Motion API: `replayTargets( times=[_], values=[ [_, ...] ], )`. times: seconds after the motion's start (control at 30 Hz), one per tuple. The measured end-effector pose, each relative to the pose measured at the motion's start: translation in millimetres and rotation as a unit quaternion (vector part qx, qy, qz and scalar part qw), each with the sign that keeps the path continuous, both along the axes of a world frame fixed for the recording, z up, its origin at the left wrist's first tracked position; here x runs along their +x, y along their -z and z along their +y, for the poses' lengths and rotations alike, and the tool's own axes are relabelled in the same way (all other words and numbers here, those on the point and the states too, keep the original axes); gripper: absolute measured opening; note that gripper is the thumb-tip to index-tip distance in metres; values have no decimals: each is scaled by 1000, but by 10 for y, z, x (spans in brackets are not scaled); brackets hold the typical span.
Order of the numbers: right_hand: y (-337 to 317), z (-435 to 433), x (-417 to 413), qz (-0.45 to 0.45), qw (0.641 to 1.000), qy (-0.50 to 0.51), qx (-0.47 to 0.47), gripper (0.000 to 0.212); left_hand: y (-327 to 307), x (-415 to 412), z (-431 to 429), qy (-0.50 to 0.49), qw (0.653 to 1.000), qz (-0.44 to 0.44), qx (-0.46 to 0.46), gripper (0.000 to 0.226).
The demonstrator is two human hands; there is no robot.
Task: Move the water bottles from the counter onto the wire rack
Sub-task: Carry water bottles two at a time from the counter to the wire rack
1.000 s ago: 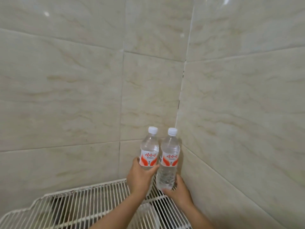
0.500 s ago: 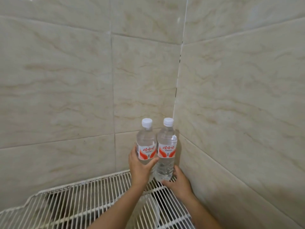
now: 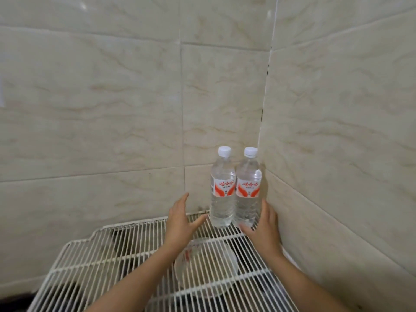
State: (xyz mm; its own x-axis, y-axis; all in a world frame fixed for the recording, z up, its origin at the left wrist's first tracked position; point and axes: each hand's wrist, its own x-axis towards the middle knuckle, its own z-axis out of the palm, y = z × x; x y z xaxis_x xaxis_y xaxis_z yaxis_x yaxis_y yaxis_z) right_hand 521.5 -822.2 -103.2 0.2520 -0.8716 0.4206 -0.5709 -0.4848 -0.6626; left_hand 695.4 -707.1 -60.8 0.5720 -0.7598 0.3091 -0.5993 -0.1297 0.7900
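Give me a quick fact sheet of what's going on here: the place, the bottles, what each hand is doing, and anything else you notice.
Place: tiled wall corner above a white wire rack
Left bottle: upright on the rack's far right corner, white cap, red and white label
Right bottle: upright right beside it, nearest the corner, same cap and label
Left hand: open, apart from the bottles
Right hand: open, just right of the bottles, gripping nothing
Under the rack: a clear round container, seen through the wires
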Motion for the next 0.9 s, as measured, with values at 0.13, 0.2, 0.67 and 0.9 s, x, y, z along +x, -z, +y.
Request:
replayTargets(
  times=[0.13, 0.2, 0.67, 0.9],
  values=[
    [-64, 179, 63, 122, 952, 5, -282, 94, -8, 223, 479, -29, 984, -158, 79, 67],
    [-96, 281, 225, 135, 929, -48, -341, 89, -7, 330, 717, -52, 972, -200, 115, 64],
    [-327, 2429, 1829, 79, 831, -389, -390, 65, -152, 297, 3746, -415, 853, -244, 202, 57],
    [-323, 4389, 1943, -23, 712, -593, -375, 59, 65, -808, 5774, -659, 722, -112, 182, 50]
  ],
)
